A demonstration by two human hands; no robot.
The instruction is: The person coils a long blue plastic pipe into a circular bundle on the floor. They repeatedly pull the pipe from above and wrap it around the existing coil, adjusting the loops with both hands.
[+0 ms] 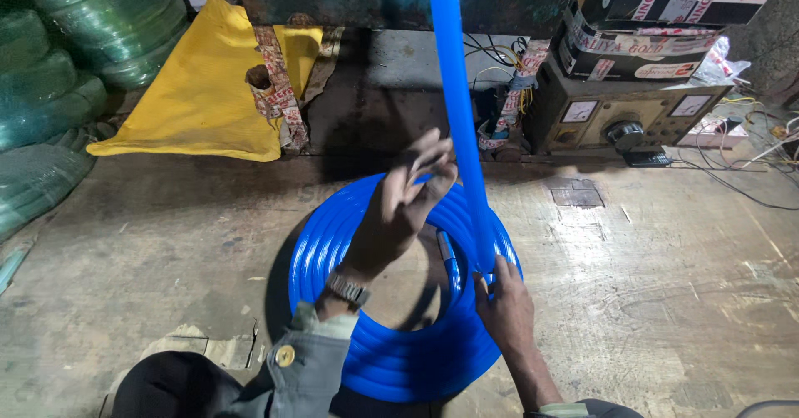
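the blue hose coil (399, 360) lies flat on the concrete floor (166, 235), and everything here is placed from it. the right hand (504, 304) sits at the coil's right edge, fingers closed around the blue hose strand (459, 110) where it meets the top turn, so this hand is clamped on the hose. the left hand (408, 202) hovers over the coil's open middle with fingers spread and curled, gripping nothing that i can see; it is near the strand but looks just clear of it. a wristwatch (348, 287) shows on that arm. the strand's long axis runs nearly upright, from the right hand up and slightly left out of the top of the view, while the coil's rings lie level, its axis pointing up at the camera. a short dark-tipped hose end (448, 256) lies inside the ring, pointing away from the person. to lay a turn well, i judge the clamped hand should press each length tight against the ring beneath while the free hand feeds slack without twisting, keeping turns stacked and even. behind the coil stand a metal box with dials (620, 110) and cardboard cartons (666, 19); far left of it are green hose rolls (58, 77) and a yellow sheet (200, 93).
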